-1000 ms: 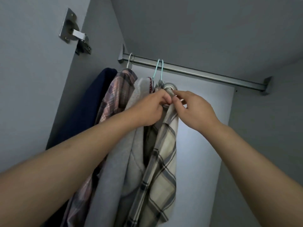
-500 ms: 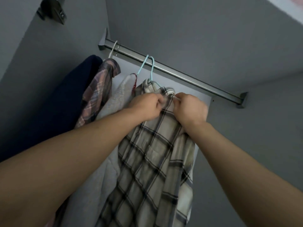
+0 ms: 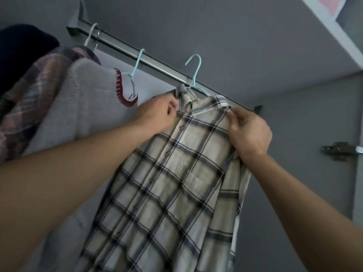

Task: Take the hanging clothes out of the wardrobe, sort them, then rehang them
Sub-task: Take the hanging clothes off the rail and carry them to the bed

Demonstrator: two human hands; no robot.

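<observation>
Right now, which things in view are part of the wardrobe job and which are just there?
In the job:
- beige checked shirt, gripped near the collar by the left hand and at the shoulder by the right hand
- its light blue hanger
- rail
- grey sweater, pinkish plaid shirt, dark garment

Just there:
- door hinge
- white shelf

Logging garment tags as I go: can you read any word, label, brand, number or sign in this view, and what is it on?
None: no readable text shows anywhere.
Cream plaid shirt: no tag or print visible at the collar, which the left hand and right hand grip.
Grey sweater: no lettering, only a red-trimmed neckline.
Door hinge: no marking legible.
</observation>
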